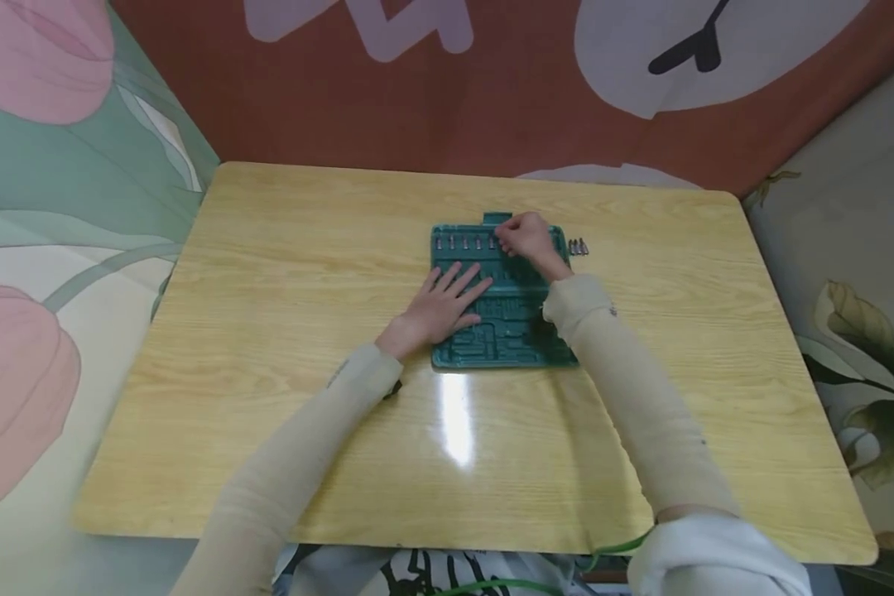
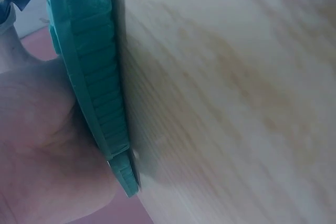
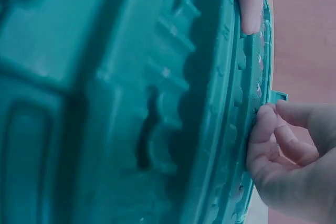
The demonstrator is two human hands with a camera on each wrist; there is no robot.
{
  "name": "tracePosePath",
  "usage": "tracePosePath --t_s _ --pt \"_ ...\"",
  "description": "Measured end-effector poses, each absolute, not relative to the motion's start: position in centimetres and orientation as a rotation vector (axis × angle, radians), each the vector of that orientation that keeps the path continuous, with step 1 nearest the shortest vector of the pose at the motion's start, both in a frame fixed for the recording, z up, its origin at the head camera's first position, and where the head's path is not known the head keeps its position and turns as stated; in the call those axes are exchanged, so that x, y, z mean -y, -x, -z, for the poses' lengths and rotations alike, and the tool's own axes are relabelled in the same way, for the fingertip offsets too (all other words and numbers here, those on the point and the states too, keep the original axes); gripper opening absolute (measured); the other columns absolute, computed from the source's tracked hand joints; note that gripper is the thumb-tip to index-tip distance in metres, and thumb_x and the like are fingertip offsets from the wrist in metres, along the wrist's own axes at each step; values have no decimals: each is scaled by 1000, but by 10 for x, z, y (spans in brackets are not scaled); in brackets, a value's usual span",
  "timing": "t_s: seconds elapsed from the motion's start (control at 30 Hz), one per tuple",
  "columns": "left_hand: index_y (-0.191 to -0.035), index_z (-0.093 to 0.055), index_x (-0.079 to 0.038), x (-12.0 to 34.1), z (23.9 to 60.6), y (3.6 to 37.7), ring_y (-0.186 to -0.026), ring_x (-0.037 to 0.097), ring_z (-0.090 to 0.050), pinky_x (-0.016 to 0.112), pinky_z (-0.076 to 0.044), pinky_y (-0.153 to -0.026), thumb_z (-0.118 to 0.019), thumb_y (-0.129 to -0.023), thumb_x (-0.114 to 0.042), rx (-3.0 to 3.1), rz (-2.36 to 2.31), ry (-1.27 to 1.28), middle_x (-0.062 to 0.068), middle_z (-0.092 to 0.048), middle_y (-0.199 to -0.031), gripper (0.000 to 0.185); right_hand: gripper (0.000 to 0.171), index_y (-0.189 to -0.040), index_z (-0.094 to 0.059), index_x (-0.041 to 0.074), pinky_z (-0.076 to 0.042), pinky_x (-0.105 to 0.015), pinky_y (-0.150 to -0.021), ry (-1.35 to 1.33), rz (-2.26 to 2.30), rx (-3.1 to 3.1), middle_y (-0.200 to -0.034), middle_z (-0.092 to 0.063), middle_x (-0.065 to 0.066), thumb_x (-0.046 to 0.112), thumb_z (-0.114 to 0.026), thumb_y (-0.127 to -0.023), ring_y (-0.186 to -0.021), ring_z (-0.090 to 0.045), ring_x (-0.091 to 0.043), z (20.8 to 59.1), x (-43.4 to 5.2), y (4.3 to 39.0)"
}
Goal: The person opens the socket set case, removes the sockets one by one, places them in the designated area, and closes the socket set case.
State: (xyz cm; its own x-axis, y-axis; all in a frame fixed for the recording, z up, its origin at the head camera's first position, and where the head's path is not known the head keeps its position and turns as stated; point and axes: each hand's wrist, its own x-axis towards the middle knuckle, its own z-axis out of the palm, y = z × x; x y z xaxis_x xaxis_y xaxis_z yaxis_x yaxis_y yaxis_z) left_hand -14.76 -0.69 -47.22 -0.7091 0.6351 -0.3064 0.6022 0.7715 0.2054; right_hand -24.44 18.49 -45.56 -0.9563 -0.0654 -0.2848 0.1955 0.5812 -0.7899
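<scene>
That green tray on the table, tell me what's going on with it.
A person works at a green tool tray on a wooden table. The left hand lies flat on it, fingers spread. The right hand pinches at the row of bits along its far edge. A few loose bits lie beside the tray.

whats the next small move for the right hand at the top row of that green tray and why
Probably press the piece under the right hand down into its slot. Its fingers are curled at the far row of the green tray, where small metal bits already stand in line. The left hand lies flat on the tray, steadying it. More loose bits wait on the table beside the tray.
</scene>
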Motion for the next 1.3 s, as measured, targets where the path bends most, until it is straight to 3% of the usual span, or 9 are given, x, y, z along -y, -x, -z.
tracePosePath --t_s 0.3,0.67,0.7,0.77,0.9,0.97,1.07,1.13,1.3 --pt "-157 -5 -25 10 465 146 -146 29 3 50 0 -115 -31 -103 -49 -2648 -133 -932 4 3 -162 65 28 -94 -72 -6 -51 -24 -54 -195 1222 -2539 -69 -61 -4 19 -58 -97 -54 -57 -10 454 -175 254" --pt "-157 -5 -25 8 462 148 -146 29 3 50 1 -115 -32 -103 -49 -2630 -142 -932 4 3 -162 65 30 -109 -67 -7 -51 -32 -74 -273 1329 -2331 -81 -59 -6 19 -57 -98 -71 -57 -14 440 -178 252" --pt "-157 -5 -24 8 462 148 -146 29 3 50 0 -115 -32 -103 -49 -2629 -138 -932 4 3 -162 65 28 -106 -68 -5 -51 -32 -75 -266 1341 -2318 -80 -58 -5 19 -57 -98 -72 -57 -15 440 -178 252" --pt "-157 -4 -24 8 463 147 -146 29 2 50 0 -115 -31 -103 -49 -2626 -127 -934 4 3 -162 65 25 -85 -68 -1 -50 -33 -75 -258 1348 -2308 -71 -56 -4 20 -59 -97 -70 -56 -16 441 -179 250" --pt "-157 -5 -24 7 466 147 -146 30 2 50 -1 -115 -31 -103 -49 -2626 -127 -939 5 2 -162 65 42 -57 -52 6 -49 -33 -75 -236 1370 -2306 -80 -61 -4 19 -62 -96 -68 -54 -18 445 -180 249" --pt "-157 -5 -24 6 467 147 -146 29 2 51 -1 -115 -31 -103 -49 -2627 -126 -939 5 2 -162 65 37 -63 -60 4 -49 -34 -76 -230 1368 -2311 -95 -64 -8 18 -61 -96 -70 -54 -19 448 -180 249" --pt "-157 -5 -24 5 468 147 -146 29 2 50 0 -115 -31 -103 -49 -2623 -124 -937 4 3 -162 65 24 -91 -70 -2 -48 -35 -78 -234 1341 -2329 -112 -63 -13 18 -59 -98 -76 -54 -19 451 -180 249" --pt "-157 -4 -25 5 468 147 -146 29 4 50 1 -115 -31 -103 -50 -2616 -120 -931 4 4 -162 65 27 -111 -70 -1 -48 -34 -77 -245 1301 -2363 -108 -62 -12 20 -57 -98 -77 -54 -17 454 -180 249" --pt "-157 -4 -24 3 469 147 -146 29 5 50 2 -114 -31 -103 -49 -2610 -143 -930 4 5 -162 65 28 -115 -68 3 -45 -32 -68 -283 1273 -2410 -76 -55 -5 22 -53 -101 -64 -48 -16 460 -178 250"
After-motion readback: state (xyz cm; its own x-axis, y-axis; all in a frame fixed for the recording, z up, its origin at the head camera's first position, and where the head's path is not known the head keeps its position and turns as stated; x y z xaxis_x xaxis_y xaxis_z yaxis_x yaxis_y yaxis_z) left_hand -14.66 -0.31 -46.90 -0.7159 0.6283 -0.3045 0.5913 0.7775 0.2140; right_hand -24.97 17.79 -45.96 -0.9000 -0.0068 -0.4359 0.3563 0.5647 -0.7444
